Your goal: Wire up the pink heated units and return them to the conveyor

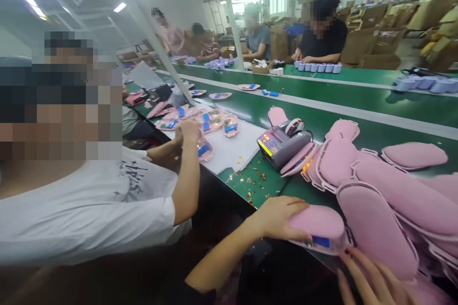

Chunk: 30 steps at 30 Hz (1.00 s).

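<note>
My left hand (281, 217) grips one end of a pink plastic shell (320, 221) at the table's near edge, thumb on its side and fingers over its top. A blue block and bits of circuitry show under the shell's raised rim. At the lower right is my right hand (375, 279), its fingers stretched out and apart. Its fingertips are at the shell's right end; whether they touch it is unclear. Close to that hand lies a heap of more pink shells (379, 228).
A grey tape dispenser (284, 145) stands on the green table (336, 105), with orange tape scraps (255, 181) before it. To my left, a co-worker in a white shirt (143, 186) handles pink shells on a white sheet (238, 150). Other people work across the table beside lilac parts (318, 67).
</note>
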Each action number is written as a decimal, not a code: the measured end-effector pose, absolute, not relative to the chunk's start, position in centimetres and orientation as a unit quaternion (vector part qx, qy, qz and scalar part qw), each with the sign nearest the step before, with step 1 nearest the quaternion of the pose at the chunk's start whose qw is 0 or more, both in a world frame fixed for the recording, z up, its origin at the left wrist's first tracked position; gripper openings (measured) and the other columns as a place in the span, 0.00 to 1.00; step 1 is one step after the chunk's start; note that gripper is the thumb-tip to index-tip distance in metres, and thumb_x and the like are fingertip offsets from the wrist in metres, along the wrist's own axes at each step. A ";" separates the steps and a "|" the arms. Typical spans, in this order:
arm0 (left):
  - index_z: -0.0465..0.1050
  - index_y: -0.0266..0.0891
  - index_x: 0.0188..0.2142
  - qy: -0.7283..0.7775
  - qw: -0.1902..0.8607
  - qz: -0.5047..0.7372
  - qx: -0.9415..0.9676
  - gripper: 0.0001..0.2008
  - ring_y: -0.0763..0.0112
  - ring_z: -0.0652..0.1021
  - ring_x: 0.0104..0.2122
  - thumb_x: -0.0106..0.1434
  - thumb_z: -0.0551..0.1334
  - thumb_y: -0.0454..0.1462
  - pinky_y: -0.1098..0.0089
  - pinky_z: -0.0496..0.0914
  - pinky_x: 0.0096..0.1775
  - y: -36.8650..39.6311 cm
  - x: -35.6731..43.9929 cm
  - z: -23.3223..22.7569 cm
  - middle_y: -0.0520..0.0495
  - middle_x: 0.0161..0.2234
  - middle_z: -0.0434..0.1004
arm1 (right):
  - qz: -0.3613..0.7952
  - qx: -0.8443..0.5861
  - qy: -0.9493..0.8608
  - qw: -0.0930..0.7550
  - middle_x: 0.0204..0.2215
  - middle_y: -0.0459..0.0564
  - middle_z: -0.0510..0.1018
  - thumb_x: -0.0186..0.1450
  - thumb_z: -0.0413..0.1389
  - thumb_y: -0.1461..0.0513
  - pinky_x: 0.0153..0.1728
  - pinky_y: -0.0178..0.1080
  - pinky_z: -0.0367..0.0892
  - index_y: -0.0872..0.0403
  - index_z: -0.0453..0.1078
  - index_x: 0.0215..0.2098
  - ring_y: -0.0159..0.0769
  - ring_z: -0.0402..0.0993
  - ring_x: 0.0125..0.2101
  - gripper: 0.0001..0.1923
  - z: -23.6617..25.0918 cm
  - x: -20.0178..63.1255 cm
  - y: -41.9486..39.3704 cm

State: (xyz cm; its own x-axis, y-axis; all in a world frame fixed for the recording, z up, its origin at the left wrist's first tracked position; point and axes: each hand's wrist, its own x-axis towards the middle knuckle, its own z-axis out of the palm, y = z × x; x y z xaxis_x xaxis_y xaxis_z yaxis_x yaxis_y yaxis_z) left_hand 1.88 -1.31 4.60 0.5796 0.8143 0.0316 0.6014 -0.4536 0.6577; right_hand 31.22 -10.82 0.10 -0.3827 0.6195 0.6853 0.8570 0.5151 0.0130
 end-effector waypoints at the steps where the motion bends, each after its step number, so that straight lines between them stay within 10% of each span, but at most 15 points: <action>1: 0.73 0.44 0.66 0.423 0.329 0.180 0.825 0.40 0.50 0.79 0.61 0.65 0.64 0.66 0.58 0.72 0.65 -1.2 1.8 5.2 0.41 0.63 0.77 | -0.152 -0.462 -0.826 0.284 0.48 0.47 0.88 0.71 0.61 0.60 0.43 0.46 0.65 0.44 0.79 0.55 0.43 0.81 0.43 0.15 1.5 30.2 -11.1; 12: 0.69 0.37 0.69 0.366 0.565 0.257 0.694 0.40 0.43 0.76 0.64 0.72 0.53 0.63 0.52 0.72 0.64 1.5 -0.4 3.8 0.37 0.65 0.75 | 0.062 -0.498 -0.848 0.171 0.42 0.48 0.86 0.77 0.56 0.58 0.43 0.44 0.61 0.51 0.77 0.50 0.38 0.79 0.42 0.09 5.4 24.0 -8.4; 22: 0.78 0.35 0.61 0.435 0.512 0.308 0.674 0.39 0.45 0.84 0.52 0.72 0.53 0.64 0.52 0.80 0.56 -0.3 -0.7 3.7 0.34 0.53 0.83 | 0.292 -0.587 -0.748 0.106 0.38 0.50 0.88 0.73 0.58 0.42 0.33 0.37 0.64 0.50 0.83 0.43 0.39 0.83 0.37 0.22 6.0 17.4 -5.3; 30: 0.80 0.36 0.58 0.481 0.377 0.352 0.709 0.35 0.48 0.84 0.54 0.69 0.59 0.62 0.56 0.79 0.58 -2.4 0.4 1.6 0.38 0.56 0.83 | 0.378 -0.525 -0.744 0.169 0.34 0.45 0.86 0.78 0.56 0.58 0.40 0.33 0.70 0.52 0.82 0.43 0.31 0.80 0.34 0.13 5.8 18.9 -5.7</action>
